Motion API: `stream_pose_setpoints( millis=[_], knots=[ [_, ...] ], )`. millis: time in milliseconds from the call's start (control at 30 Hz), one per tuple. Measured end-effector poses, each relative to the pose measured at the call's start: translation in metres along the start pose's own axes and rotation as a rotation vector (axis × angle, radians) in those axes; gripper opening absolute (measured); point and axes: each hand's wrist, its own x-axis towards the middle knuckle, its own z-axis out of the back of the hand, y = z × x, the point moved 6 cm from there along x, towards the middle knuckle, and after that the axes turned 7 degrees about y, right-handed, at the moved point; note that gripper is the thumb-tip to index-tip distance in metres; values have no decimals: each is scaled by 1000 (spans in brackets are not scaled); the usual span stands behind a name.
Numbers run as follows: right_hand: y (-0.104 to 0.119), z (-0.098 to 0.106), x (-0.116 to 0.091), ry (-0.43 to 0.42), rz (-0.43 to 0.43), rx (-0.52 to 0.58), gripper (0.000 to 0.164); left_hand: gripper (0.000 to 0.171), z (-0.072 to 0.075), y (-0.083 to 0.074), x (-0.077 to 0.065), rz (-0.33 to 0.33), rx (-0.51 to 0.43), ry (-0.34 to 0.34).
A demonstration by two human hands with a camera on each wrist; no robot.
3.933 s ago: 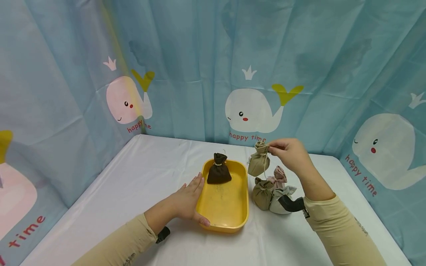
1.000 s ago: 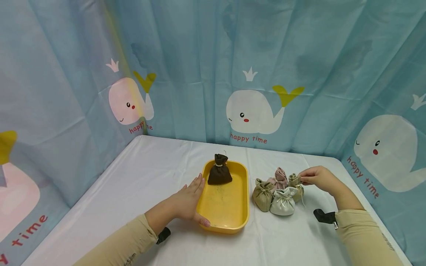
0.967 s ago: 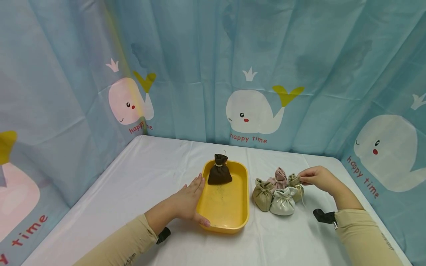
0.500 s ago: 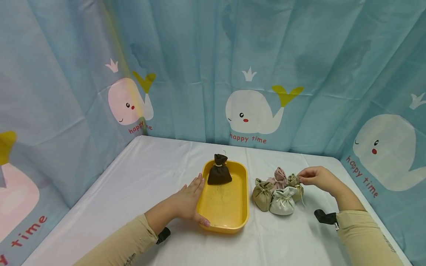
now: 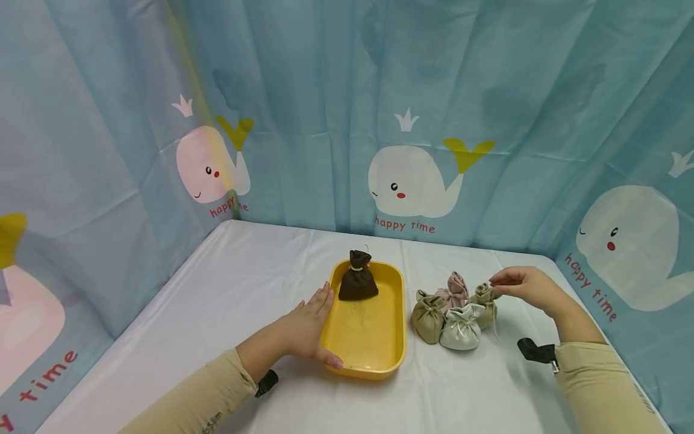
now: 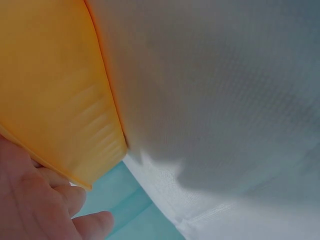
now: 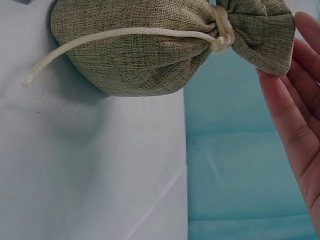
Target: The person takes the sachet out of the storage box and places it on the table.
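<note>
My left hand (image 5: 303,328) rests with straight fingers along the left rim of a yellow tray (image 5: 364,349), thumb at its near corner. The left wrist view has the tray's outer wall (image 6: 55,75) with fingers (image 6: 72,197) at its rim. Inside the tray's far end stands a dark brown drawstring pouch (image 5: 358,282). On the right, my right hand (image 5: 534,290) is at the gathered top of a beige drawstring pouch (image 5: 488,312). In the right wrist view its nearly straight fingers (image 7: 285,110) lie beside that top, the cream cord (image 7: 140,31) hanging loose.
Beside the beige pouch cluster a pink pouch (image 5: 457,288), an olive-beige pouch (image 5: 427,319) and a white pouch (image 5: 461,330), right of the tray. A white cloth (image 5: 260,259) covers the table. Blue whale-print curtains (image 5: 303,120) stand behind and at both sides.
Earlier, my right hand held the beige pouch up near the tray; it was then set down right of the other pouches. Just now the fingers have loosened and shifted slightly right. My left hand stays put.
</note>
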Motion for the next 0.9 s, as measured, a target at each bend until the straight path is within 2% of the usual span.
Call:
stream_pose_setpoints(
  millis=[633,900],
  knots=[
    [20,7,-4,-39,62,-17,34,138,0,0,0,-7,-21,-4],
    [47,3,7,-44,113,-66,29,137,-1,1,0,-3,-24,-5]
  ],
)
